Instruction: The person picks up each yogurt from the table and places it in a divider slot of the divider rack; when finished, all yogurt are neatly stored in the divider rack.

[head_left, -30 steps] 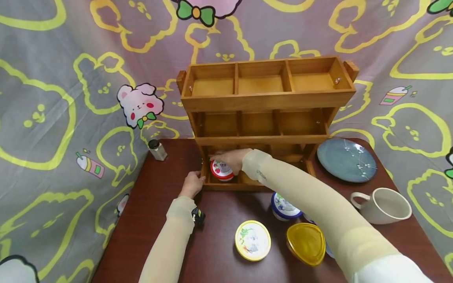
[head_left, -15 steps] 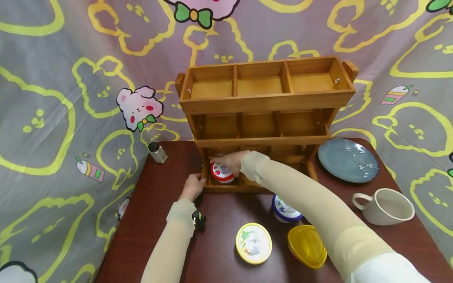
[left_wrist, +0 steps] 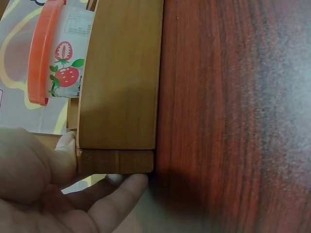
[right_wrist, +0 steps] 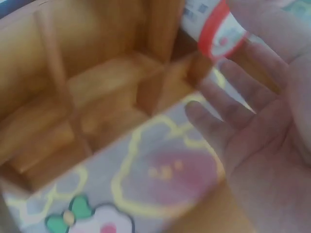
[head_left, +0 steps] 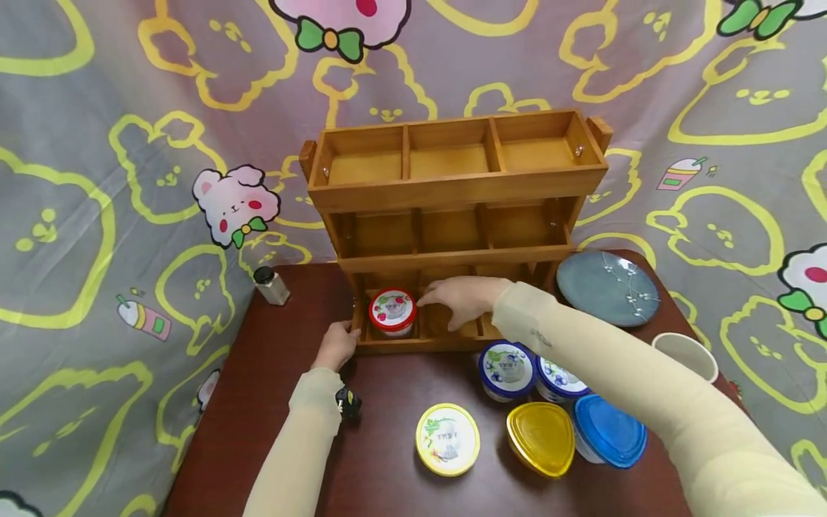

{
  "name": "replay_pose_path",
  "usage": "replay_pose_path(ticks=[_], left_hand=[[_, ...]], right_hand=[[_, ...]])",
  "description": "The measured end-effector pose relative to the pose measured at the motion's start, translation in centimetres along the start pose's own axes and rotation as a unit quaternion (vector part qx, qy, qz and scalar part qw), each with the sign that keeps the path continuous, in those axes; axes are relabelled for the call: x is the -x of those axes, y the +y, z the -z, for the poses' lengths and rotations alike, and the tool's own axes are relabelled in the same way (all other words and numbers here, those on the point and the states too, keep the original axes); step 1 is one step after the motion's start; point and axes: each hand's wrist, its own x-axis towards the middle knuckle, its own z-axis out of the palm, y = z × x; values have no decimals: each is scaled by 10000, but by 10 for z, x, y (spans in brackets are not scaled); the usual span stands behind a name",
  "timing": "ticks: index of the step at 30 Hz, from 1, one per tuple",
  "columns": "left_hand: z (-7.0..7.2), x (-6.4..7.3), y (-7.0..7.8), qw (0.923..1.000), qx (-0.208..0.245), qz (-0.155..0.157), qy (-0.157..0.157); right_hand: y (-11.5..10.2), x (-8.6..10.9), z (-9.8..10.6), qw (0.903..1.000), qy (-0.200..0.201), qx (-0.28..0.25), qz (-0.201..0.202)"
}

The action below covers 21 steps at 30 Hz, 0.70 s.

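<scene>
A tub with a red-rimmed strawberry lid [head_left: 392, 312] sits in the left compartment of the bottom tier of a wooden shelf rack [head_left: 388, 347]. Just right of the tub, over the middle compartment, my right hand [head_left: 466, 296] holds nothing; its fingers look loosely extended in the right wrist view. My left hand [head_left: 337, 346] grips the front left corner of the bottom tier. Up close in the left wrist view, the thumb [left_wrist: 66, 141] lies on one side of the wood and fingers on the other, with the tub's strawberry-printed side [left_wrist: 68, 58] above.
On the table stand a yellow-lidded round tub [head_left: 448, 439], two blue-lidded round tubs [head_left: 507, 368], a yellow-lidded container [head_left: 541, 438] and a blue-lidded container [head_left: 610, 431]. A blue-grey plate [head_left: 607, 287] and a mug [head_left: 685, 355] are rightward; a black-capped shaker [head_left: 271, 286] stands left.
My right hand has let go of the strawberry tub and moved right, leaving it in the left compartment. The left hand keeps its grip on the corner. The head view has shifted slightly.
</scene>
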Motion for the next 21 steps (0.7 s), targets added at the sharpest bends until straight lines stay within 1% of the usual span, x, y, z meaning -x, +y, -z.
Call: replay_pose_path(ticks=[3,6,9,13,15,18,21], left_hand=[[-2,0,-2,10000,-34,-56,-20],[-2,0,-2,9999,-44,-123,-23],[-1,1,-4,9998,-139,-126,-25],[-2,3,-4,9998,-153,-109,-9],[-3,3,-5,9999,-119,-121,21],[-5,3,-6,9998,-99,-175,61],[-6,3,-6,9997,-135,-183,70]], right_hand=[[-2,43,-1,9994,308,162,-91],[-3,83,-6,9974,677,145,-175],[-5,111,-18,9940,1075,133,-144],[-5,141,-40,9874,1572,117,-107],[-4,153,-51,9844,1752,64,-169],[-4,166,-65,9812,1887,-24,-401],[-5,174,-74,9800,1870,-162,-655]])
